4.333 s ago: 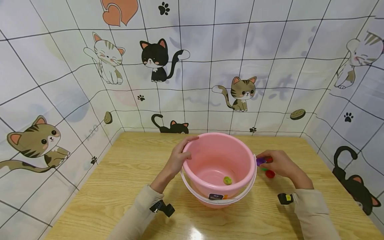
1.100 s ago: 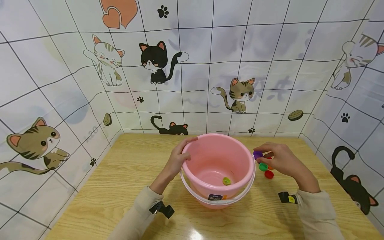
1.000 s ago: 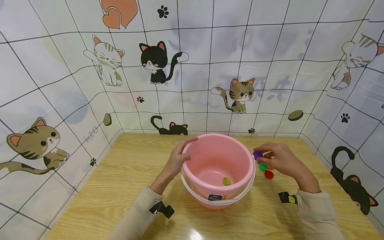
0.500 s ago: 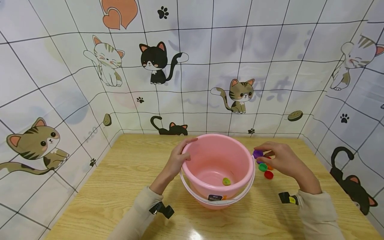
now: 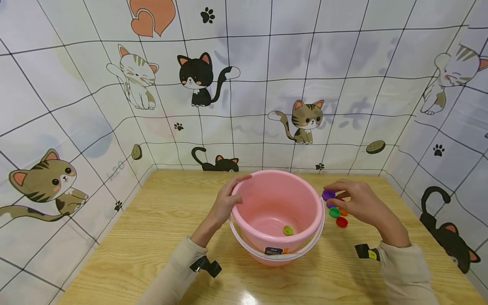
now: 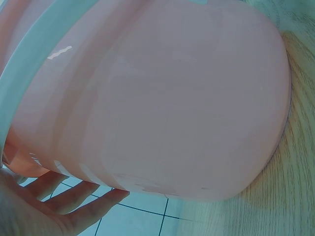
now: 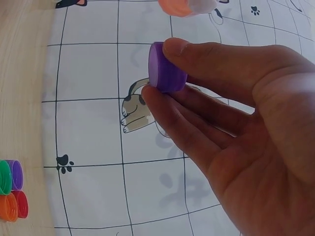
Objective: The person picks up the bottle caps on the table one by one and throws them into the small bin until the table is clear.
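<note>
A pink bucket (image 5: 267, 250) with a white handle (image 5: 297, 256) stands on the wooden table. My left hand (image 5: 225, 202) grips its left rim, thumb inside and fingers along the outer wall in the left wrist view. A yellow-green cap (image 5: 288, 230) lies on the bucket's floor. To the right of the bucket, my right hand (image 5: 356, 201) pinches a purple plastic cap (image 7: 168, 69) between thumb and fingertips, held above the table. Below that hand lie a green cap (image 5: 334, 212), a red cap (image 5: 342, 222), an orange cap (image 7: 7, 207) and another purple cap (image 7: 16, 175), partly overlapping.
The table (image 5: 183, 190) meets walls covered with a cat-patterned sheet (image 5: 248, 97) at the back and both sides. The bucket's handle hangs down over its front. A second red cap (image 7: 21, 204) shows beside the orange one in the right wrist view.
About four seconds ago my right hand was down among the caps; since then it has risen slightly with the purple cap, uncovering the others. Over the last second both hands have stayed nearly still.
</note>
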Demonstrator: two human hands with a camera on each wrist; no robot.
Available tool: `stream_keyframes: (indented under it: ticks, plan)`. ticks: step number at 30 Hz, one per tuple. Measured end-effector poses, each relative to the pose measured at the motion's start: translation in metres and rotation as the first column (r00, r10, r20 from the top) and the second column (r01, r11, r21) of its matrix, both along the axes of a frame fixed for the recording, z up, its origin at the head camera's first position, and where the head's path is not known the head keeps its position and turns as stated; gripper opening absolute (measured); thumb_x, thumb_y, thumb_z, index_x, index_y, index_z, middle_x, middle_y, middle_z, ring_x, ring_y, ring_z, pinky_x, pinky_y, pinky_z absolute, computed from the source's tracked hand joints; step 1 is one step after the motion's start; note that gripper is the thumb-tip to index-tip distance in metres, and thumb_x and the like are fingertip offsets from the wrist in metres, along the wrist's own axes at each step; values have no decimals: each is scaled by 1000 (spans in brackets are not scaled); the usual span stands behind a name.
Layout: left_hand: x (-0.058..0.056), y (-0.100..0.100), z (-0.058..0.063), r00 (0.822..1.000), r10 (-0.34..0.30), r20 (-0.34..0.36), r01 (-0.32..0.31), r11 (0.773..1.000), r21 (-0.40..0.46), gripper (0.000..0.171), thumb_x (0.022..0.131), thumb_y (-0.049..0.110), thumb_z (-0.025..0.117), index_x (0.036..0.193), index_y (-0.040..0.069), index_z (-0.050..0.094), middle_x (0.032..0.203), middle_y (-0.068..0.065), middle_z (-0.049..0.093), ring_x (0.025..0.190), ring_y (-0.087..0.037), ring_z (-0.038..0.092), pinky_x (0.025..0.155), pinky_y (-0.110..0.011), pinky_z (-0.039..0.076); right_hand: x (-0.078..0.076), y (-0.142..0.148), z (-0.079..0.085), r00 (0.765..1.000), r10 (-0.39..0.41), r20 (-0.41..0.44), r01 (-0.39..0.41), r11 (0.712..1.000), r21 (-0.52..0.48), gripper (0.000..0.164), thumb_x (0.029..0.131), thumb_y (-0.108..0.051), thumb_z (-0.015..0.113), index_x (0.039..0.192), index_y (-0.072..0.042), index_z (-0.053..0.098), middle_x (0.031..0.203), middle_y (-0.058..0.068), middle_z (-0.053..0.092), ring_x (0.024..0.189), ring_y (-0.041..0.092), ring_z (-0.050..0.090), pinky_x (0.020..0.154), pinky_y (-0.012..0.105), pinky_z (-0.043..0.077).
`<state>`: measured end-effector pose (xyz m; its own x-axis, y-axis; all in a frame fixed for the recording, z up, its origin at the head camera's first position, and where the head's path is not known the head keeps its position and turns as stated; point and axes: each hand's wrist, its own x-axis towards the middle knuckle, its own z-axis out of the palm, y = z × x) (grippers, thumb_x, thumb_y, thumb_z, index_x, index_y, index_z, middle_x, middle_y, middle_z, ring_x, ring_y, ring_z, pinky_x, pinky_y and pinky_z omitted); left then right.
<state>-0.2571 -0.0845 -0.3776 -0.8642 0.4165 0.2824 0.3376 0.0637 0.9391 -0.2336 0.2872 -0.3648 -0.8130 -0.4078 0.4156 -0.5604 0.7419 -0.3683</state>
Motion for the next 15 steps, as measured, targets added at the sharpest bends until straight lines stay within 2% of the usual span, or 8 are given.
stream_keyframes:
  ticks: [1,5,11,15]
  plan:
    - [2,0,2,1000,2,-2,-2,1000,-1,67,76,-6,44,142,5,44,141,-23,45,113,-48,52,73,-42,54,0,0,0,1000,-1,-2,1,1000,0,27,80,-8,74,107,-10,71,102,6,71,83,22,72,68,29,59]
    - [4,1,5,1000,0,1,0,1000,3,66,76,-7,43,142,4,44,141,-24,45,112,-49,51,75,-49,54,2,0,2,1000,2,-10,-2,1000,6,28,80,-8,74,108,-10,71,103,6,71,82,21,72,68,26,58]
    - [-10,-1,-13,1000,-11,15,11,1000,19,67,78,-8,43,143,9,44,141,-22,45,109,-49,54,73,-61,51,4,2,4,999,-6,-39,7,1000,17,29,81,-7,73,109,-10,70,105,5,70,81,18,71,67,24,58]
    - [-15,0,-20,1000,0,9,-1,999,32,67,78,-6,44,142,13,46,140,-17,47,108,-46,56,73,-62,51,3,2,4,998,9,-60,-8,1000,14,29,81,-7,73,110,-9,70,105,6,70,82,19,71,67,26,58]
